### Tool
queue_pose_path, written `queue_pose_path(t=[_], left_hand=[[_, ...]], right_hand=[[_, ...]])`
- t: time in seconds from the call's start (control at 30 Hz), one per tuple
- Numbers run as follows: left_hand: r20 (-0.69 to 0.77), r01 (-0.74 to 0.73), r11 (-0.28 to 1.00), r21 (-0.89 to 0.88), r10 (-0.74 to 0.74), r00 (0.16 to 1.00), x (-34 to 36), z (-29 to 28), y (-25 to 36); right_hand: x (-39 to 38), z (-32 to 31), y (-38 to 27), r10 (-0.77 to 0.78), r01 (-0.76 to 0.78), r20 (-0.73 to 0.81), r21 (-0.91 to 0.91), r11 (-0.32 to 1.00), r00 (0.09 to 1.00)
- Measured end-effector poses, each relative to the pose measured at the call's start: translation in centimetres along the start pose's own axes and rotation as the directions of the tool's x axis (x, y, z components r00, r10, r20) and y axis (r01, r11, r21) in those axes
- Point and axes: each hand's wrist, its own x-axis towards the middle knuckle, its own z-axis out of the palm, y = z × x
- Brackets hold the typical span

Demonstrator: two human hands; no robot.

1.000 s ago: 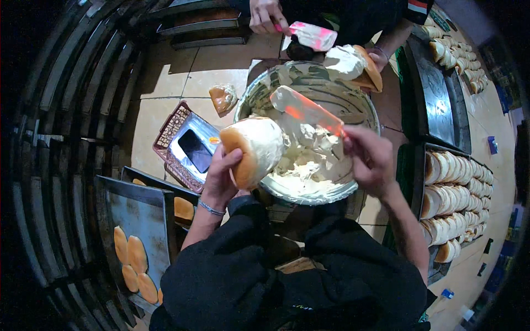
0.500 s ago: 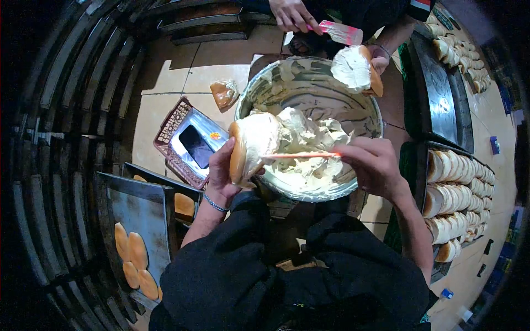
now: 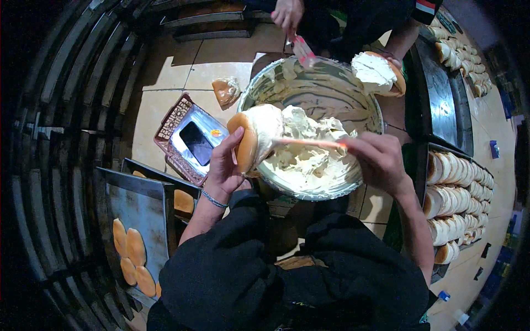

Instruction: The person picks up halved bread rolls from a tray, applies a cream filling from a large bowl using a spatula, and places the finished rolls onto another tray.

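My left hand [image 3: 223,168] is closed around a golden bun [image 3: 246,138] whose right-hand face is thickly coated with pale cream. In my right hand [image 3: 381,163] is a thin orange-pink spatula [image 3: 312,143], seen edge-on, its tip against the cream on the bun. Both hands are over the near part of a big round bowl [image 3: 309,194], where a heap of whipped cream [image 3: 309,138] lies and smears coat the far wall. Across the bowl, a co-worker's hand [image 3: 288,17] holds a pink spatula [image 3: 303,52], and the other hand holds a cream-covered bun [image 3: 376,74].
A brown plastic basket [image 3: 169,126] with a phone [image 3: 196,142] stands left of the bowl, near a bun piece [image 3: 226,92]. Lower left, a metal tray [image 3: 138,201] bears plain buns [image 3: 136,247]. Rows of filled buns [image 3: 455,198] stand on the right, below a dark tray [image 3: 444,102].
My spatula has moved up and slightly right along the bun's cream. The co-worker's spatula has dropped to the bowl's far rim, and their bun has moved right.
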Motion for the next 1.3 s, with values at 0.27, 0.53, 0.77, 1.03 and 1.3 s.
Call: queue_pose_path(t=[0.27,0.53,0.77,1.03,1.3], left_hand=[[0.003,-0.041,0.971,0.234,0.042,0.999,-0.5,2.1,-0.2],[-0.165,-0.113,0.994,-0.001,0.111,0.980,0.5,2.2,0.0],[-0.109,-0.223,0.962,-0.157,0.208,0.972,1.5,1.7,0.7],[-0.226,-0.302,0.950,-0.076,0.278,0.934,0.1,1.8,1.5],[-0.291,-0.346,0.927,0.147,0.375,0.880,-0.6,1.0,1.2]], right_hand=[[2.0,-0.7,2.3,-0.056,0.053,-0.018,-0.145,0.988,0.998],[-0.3,2.8,-1.1,-0.063,0.072,0.043,-0.285,0.956,0.997],[-2.3,6.3,-4.3,-0.124,0.133,0.058,-0.192,0.972,0.991],[-2.8,0.1,-0.1,0.271,-0.260,0.090,-0.118,0.958,0.958],[-2.1,2.3,3.4,0.372,-0.123,0.591,-0.417,0.900,0.716]])
